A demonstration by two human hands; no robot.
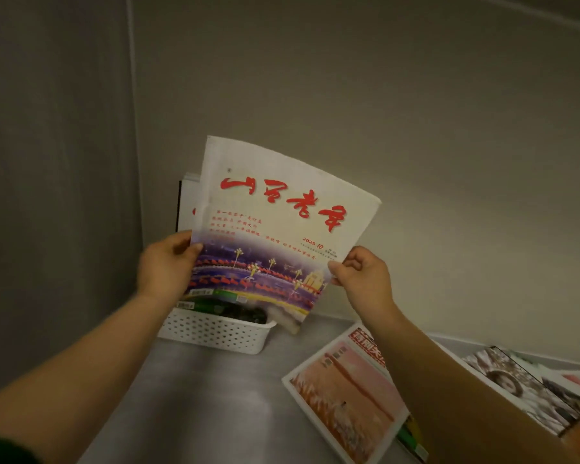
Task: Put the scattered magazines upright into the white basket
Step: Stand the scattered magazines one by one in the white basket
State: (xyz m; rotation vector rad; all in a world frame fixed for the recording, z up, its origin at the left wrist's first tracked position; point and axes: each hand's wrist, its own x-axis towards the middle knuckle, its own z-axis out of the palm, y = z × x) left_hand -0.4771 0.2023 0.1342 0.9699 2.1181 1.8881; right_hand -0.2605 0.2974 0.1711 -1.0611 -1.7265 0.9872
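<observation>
Magazine (275, 229), white glossy paper with red brush title, tilted between both hands above the white perforated plastic basket (215, 329). Left hand (168, 266) grips its left edge; right hand (362, 277) pinches the right. Risk: the limp lower corner may catch the rim or land outside.

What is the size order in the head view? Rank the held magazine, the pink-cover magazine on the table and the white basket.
1. held magazine: largest, but nearer the camera than the basket.
2. pink-cover magazine: close behind, partly hidden by the right arm, so unsure.
3. white basket: smallest, partly behind the held magazine.
</observation>
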